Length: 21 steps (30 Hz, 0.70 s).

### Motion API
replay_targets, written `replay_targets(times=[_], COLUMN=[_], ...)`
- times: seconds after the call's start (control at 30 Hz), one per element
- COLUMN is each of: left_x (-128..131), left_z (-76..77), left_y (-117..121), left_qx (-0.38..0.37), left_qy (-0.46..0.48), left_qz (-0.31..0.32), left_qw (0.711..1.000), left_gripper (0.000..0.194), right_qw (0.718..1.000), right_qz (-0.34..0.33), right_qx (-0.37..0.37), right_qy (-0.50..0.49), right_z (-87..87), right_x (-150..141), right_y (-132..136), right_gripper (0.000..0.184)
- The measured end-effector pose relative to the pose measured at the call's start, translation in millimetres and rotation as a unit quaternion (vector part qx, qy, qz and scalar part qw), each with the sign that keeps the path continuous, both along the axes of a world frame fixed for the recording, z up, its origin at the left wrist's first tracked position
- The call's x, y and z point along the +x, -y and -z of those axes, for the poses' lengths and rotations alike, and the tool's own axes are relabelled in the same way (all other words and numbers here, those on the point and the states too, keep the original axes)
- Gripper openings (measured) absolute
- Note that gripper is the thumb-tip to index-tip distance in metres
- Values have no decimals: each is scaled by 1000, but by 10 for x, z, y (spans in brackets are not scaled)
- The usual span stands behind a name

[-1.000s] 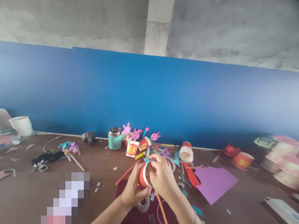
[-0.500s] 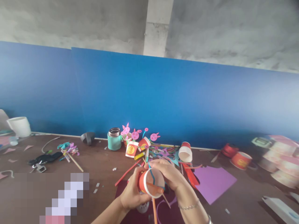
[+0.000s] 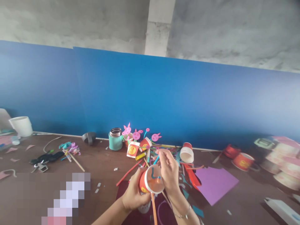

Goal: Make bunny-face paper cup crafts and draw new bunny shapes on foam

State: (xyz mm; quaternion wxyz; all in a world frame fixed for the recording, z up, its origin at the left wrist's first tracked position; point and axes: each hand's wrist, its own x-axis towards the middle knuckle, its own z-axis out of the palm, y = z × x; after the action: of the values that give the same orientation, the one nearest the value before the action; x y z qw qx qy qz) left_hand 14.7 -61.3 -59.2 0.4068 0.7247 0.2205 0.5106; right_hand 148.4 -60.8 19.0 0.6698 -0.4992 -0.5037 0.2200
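Observation:
My left hand (image 3: 134, 194) is wrapped round a red paper cup (image 3: 143, 183) with a white inside, its mouth tilted toward me. A narrow blue strip (image 3: 156, 160) stands up past the cup's far rim, and the raised fingertips of my right hand (image 3: 170, 170) pinch its upper end. Another bent blue length lies inside the cup, beside an orange piece. From the cup's lower edge an orange strip (image 3: 153, 207) hangs toward me. My right wrist is close to the cup's right side.
Decorated cups with pink paper animal heads (image 3: 136, 135) stand behind my hands, by a teal flask (image 3: 115, 140). To the right lie a purple sheet (image 3: 217, 184), red scissors (image 3: 192, 176) and a tipped cup (image 3: 187, 153). Stacked paper bowls (image 3: 287, 162) are far right; scraps litter the table.
My right hand has moved off the cup's rim, upward and away, with the blue strip in its fingertips. Less blue shows inside the cup. My left hand keeps its hold.

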Motion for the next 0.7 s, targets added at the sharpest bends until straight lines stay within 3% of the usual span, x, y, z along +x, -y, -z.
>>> replay_targets(times=[0.13,0.23,0.3,0.37,0.43,0.6,0.7], left_x=[15,33,29,18,15,45,41], left_z=[162,244,206,117,32,15,47], left_y=[-13,-36,-55,-72,-84,-108,-124], left_qx=[-44,-177,-245,-256,-252,-256,-259], left_qy=[24,96,131,162,192,213,204], left_qz=[-10,-16,26,80,96,39,5], left_qw=[999,979,960,950,944,942,944], left_gripper=[59,72,76,74,70,80,72], right_qw=[996,990,980,968,964,985,983], right_qz=[43,-8,-65,-121,-150,-106,-116], right_qx=[-28,-81,-136,-175,-178,-126,-137], right_qy=[-74,-118,-132,-135,-128,-51,-42], right_z=[45,67,78,86,89,75,64], right_x=[15,52,80,101,113,124,108], right_y=[-6,-34,-62,-91,-113,-131,-124], right_gripper=[33,35,36,38,38,34,35])
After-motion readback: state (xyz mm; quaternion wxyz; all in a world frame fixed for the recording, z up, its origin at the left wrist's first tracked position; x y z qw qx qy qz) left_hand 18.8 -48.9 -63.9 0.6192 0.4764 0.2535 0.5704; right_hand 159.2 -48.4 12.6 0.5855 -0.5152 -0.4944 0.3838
